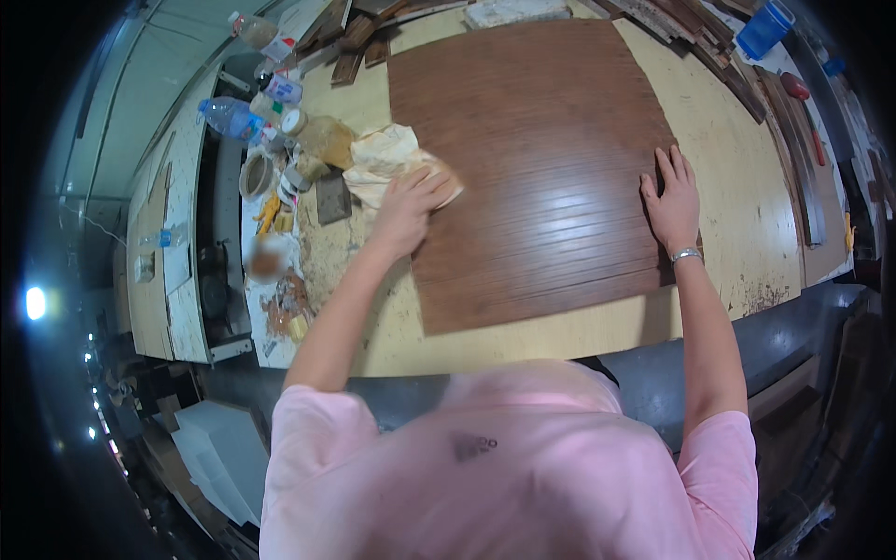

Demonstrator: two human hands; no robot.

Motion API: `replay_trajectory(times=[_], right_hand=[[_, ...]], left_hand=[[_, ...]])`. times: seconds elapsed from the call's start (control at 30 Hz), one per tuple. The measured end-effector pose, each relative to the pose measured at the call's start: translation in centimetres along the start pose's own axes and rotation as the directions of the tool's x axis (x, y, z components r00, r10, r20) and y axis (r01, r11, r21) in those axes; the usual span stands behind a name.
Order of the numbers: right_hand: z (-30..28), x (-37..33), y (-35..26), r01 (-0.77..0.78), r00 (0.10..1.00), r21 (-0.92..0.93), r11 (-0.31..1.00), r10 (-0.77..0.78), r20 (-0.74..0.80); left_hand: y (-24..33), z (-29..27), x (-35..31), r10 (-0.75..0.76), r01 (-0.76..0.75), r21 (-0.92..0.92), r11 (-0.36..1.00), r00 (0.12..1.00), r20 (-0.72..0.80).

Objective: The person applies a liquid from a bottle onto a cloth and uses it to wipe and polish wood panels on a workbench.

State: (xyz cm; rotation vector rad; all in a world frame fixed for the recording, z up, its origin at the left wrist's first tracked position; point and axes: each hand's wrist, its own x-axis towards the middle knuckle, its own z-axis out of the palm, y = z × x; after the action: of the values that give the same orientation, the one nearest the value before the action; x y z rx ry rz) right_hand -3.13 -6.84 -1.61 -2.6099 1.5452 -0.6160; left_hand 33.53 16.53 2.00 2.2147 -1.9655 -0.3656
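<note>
A large brown wood-grain panel [541, 121] with fine grooves lies flat on the pale worktable. At its left edge my left hand [411, 213] holds a crumpled cream cloth [385, 151], part of which rests on the panel. My right hand [674, 207] lies on the right edge, fingers stretched out and apart, with nothing in it. A dark grey block [333, 198] sits just left of the cloth. Behind the block leans a clear jar of yellowish liquid [327, 140].
Several bottles, including a clear plastic one [229, 117], crowd the table's left side near a round container [257, 175] and an orange item [268, 215]. Wood strips [359, 37] lie at the back left, more boards [695, 42] at the back right. A blue container [765, 30] stands far right.
</note>
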Motion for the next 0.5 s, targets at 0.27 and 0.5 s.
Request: replay_trajectory(times=[0.27,0.5], right_hand=[[0.6,-0.2,0.4,0.004,1.000,0.006,1.000,-0.004,0.007],[0.4,0.0,0.3,0.007,1.000,-0.012,1.000,-0.007,0.015]], left_hand=[[6.6,2.7,-0.5,0.301,-0.323,-0.235,0.917,0.946,-0.125],[3.0,2.5,-8.6,-0.026,0.004,-0.098,0.995,0.974,-0.224]])
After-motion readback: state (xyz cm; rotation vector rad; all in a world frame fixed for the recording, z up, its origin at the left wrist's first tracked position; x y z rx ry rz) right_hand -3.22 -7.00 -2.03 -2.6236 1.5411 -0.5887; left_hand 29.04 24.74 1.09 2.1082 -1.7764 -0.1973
